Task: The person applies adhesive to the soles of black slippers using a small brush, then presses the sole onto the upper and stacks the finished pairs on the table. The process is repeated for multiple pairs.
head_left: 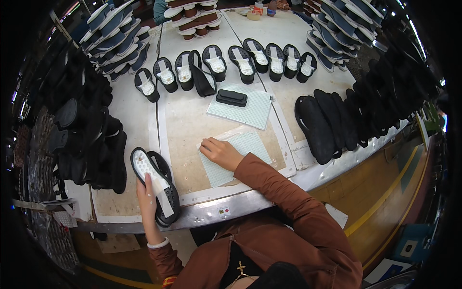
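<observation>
My left hand [147,200] grips a black shoe sole [173,202] at the table's front edge. The sole is tilted, with a white inner surface full of small hollows and a pale strip along it. A second black piece shows behind it, partly covered. My right hand [222,153] rests on a pale green gridded sheet [240,166], its fingers curled together near the sheet's upper left edge. Whatever is under those fingertips is hidden. Just beyond lies another gridded pad [252,108], carrying a black oblong block [231,98].
Several black soles with white insides [241,62] stand in a curved row across the table. Black shoe parts are piled at left [113,154] and right [325,127]. Tall stacks of blue soles [113,36] and brown soles [195,17] rise behind. Small bottles [258,7] stand far back.
</observation>
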A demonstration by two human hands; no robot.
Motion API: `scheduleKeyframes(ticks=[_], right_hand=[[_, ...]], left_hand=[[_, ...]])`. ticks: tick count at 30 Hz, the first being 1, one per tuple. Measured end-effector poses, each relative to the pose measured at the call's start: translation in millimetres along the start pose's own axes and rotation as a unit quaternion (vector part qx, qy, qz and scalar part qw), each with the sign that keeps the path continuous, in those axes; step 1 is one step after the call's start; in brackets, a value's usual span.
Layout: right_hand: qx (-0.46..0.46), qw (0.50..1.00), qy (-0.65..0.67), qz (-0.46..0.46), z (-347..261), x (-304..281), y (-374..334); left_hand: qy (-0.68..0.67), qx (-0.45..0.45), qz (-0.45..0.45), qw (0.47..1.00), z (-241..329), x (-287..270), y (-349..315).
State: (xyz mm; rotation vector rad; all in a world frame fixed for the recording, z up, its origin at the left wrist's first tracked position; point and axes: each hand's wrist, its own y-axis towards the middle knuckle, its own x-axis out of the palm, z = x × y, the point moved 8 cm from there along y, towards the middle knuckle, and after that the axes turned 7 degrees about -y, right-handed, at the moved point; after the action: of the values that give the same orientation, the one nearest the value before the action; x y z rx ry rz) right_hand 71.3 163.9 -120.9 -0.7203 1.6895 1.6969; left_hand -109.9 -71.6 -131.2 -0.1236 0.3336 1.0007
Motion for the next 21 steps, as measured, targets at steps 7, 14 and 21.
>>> scheduleKeyframes(ticks=[7,14,21], right_hand=[[-0.017,0.999,-0.028,0.014,-2.6,-0.3,1.7],[-0.020,0.999,-0.041,0.023,-5.3,-3.5,5.4],[0.071,0.997,0.043,-0.008,12.5,-0.2,6.6]], left_hand=[[0.002,0.003,-0.003,1.000,4.7,1.4,-1.9],[0.007,-0.011,-0.003,1.000,-0.2,0.7,-0.9],[-0.027,-0.013,-0.010,1.000,-1.8,-0.3,1.4]])
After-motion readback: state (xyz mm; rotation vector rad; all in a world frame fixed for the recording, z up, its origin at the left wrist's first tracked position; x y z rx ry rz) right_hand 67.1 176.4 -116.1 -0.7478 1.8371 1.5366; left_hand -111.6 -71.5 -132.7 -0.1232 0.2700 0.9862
